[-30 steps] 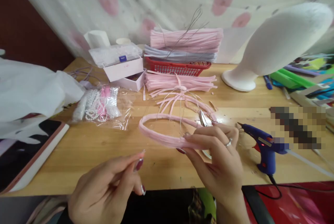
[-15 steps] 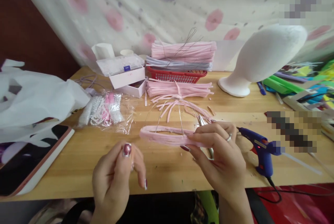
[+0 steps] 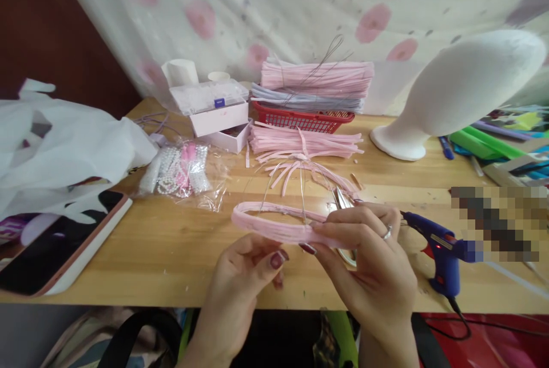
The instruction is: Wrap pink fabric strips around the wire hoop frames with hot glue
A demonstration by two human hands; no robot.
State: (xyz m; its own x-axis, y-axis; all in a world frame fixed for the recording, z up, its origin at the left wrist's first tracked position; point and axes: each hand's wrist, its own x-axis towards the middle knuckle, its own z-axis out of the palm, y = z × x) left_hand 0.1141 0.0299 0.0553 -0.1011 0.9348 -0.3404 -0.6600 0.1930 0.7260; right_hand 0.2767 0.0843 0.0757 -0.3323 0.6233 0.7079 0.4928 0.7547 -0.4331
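Right hand (image 3: 373, 268) pinching pink hoop (image 3: 261, 226), left hand (image 3: 242, 279) beneath, grip unclear, tabletop (image 3: 171, 254) room leftward.

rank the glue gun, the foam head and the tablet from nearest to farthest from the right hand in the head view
From the right hand, which grips the pink loop:
1. blue glue gun, lying just to its right.
2. white foam head, farther back and to the right.
3. tablet, far off to the left.

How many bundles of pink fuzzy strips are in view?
2: one stacked bundle on the red plastic basket, one tied bundle on the wooden table before it. More may be hidden.
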